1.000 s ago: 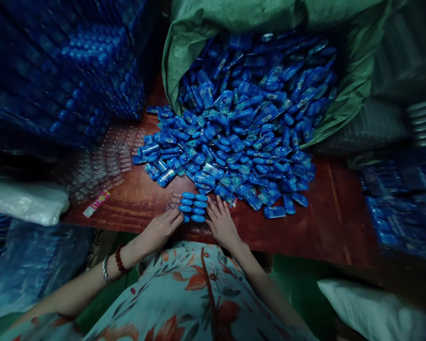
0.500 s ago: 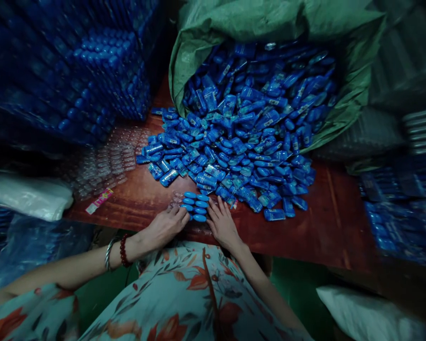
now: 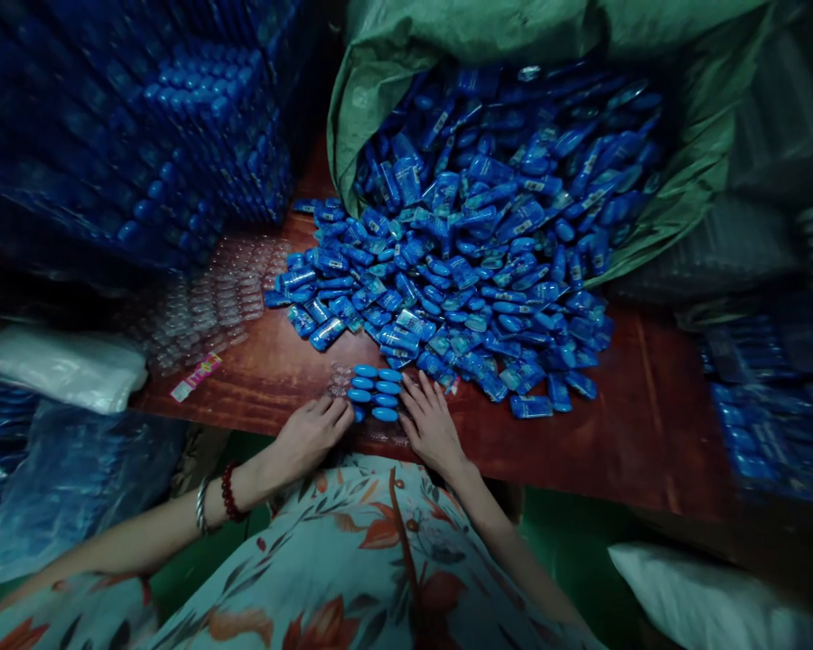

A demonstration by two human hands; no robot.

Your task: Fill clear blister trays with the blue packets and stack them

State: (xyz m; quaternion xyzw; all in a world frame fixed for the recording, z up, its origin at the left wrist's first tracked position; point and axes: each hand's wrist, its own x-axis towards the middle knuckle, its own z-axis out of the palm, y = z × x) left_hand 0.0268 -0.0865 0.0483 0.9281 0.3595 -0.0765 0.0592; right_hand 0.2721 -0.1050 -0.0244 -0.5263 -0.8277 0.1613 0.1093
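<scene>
Several glossy blue oval pieces lie in two columns on a clear moulded tray near the table's front edge. My left hand is at the lower left of these pieces, its fingers bent and close together at the tray's edge; what they hold, if anything, is hidden. Along the right side of the columns rests my right hand, fingers spread and fingertips beside the pieces. Just beyond, a large heap of blue wrapped packets spills out of a green sack.
Clear empty trays spread over the left of the red-brown table, near a pink label. Tall stacks of blue packs stand at the back left. A white plastic bundle lies far left, more blue packs far right.
My left hand has drawn slightly left and down from the blue pieces. My right hand stays beside them. The whole view has shifted slightly.
</scene>
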